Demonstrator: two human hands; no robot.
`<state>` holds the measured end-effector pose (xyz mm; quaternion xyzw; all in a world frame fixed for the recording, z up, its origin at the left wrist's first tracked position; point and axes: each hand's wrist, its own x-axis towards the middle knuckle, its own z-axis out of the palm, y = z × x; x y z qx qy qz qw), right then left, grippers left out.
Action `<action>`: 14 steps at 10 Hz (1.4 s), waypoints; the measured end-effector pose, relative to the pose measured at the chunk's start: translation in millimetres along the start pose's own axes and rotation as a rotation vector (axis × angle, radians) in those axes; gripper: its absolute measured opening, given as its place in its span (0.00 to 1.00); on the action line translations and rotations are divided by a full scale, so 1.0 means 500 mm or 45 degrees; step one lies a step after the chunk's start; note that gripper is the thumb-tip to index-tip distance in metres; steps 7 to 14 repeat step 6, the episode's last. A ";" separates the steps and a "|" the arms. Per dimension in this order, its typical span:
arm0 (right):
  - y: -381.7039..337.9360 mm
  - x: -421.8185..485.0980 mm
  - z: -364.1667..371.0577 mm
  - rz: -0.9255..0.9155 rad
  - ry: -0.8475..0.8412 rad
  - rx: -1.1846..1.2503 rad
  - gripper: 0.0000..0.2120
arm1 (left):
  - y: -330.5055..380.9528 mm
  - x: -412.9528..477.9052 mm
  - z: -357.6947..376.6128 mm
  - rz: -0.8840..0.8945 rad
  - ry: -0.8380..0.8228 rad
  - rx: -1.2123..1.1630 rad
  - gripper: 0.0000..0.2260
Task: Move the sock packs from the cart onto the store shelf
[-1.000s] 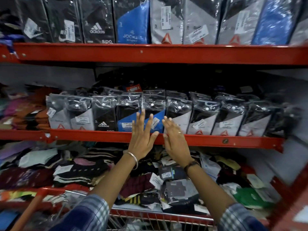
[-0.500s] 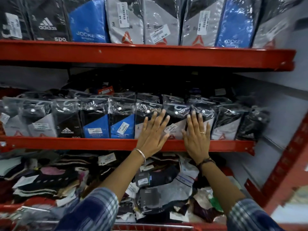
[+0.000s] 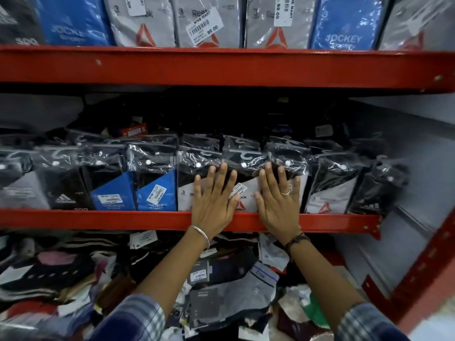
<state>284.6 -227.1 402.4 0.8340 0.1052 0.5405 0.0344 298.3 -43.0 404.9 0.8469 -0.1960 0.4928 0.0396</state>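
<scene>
A row of upright sock packs (image 3: 155, 183) in clear plastic fills the middle red shelf (image 3: 98, 220). My left hand (image 3: 213, 200) lies flat, fingers spread, against a grey-and-black pack (image 3: 187, 193). My right hand (image 3: 279, 200) lies flat the same way on the neighbouring packs (image 3: 248, 195), just to the right. Both palms overlap the shelf's front lip. Neither hand grasps anything. The cart is out of view.
The upper red shelf (image 3: 221, 67) carries more sock packs (image 3: 206, 23). Below the middle shelf sits a loose heap of socks (image 3: 234, 286). A grey wall (image 3: 406, 183) and a red upright post (image 3: 423, 274) close the right side.
The view has moved closer and to the right along the shelf. Both hands slid right along the row and now rest flatter against the packs.
</scene>
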 end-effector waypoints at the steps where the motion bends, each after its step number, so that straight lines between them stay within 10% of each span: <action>1: 0.001 0.002 0.002 0.011 -0.007 0.012 0.27 | 0.004 0.000 0.003 -0.013 -0.013 0.009 0.31; 14: -0.043 0.027 -0.168 0.061 -0.103 0.276 0.27 | 0.009 0.018 -0.186 -0.045 -0.035 -0.190 0.26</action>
